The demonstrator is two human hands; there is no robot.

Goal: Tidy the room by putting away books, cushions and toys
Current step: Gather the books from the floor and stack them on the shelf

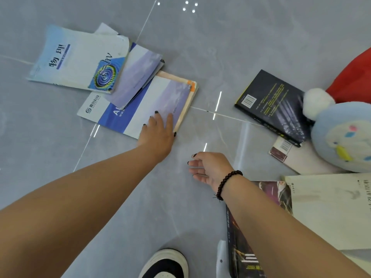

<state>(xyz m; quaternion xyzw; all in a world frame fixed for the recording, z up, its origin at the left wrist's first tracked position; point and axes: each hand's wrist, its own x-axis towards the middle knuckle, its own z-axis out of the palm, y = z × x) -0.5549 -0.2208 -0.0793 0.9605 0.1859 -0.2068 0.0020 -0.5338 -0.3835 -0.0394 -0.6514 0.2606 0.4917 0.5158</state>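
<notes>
Reaching down to the floor, the left hand lies flat on the lavender-and-white book, fingers straight and spread over its near corner, thumb hooked at the edge by the spine — pressing, not yet gripping. The right hand hovers just above the grey tiled floor, a little nearer the body, fingers loosely curled and holding nothing; a dark bead bracelet circles that wrist.

This looks like the book-gathering step, and it is barely begun. That top book rests on a blue-and-white booklet, with a peach-edged book under its far side. Overlapping behind it sit another lavender paperback and the physics textbook with a spiral on the cover.

Off to the right, well apart from this pile, a black hardback lies back-cover up, half over a small pale book. A blue plush toy leans on its corner, something red and soft behind. Nearer, a white-covered book overlaps a dark one under the right forearm. A black-and-white shoe stands at the bottom.

Next, I'd judge, the left hand needs fingers under that edge, the right coming in to lift the stack together. The loose covers could slide apart.
</notes>
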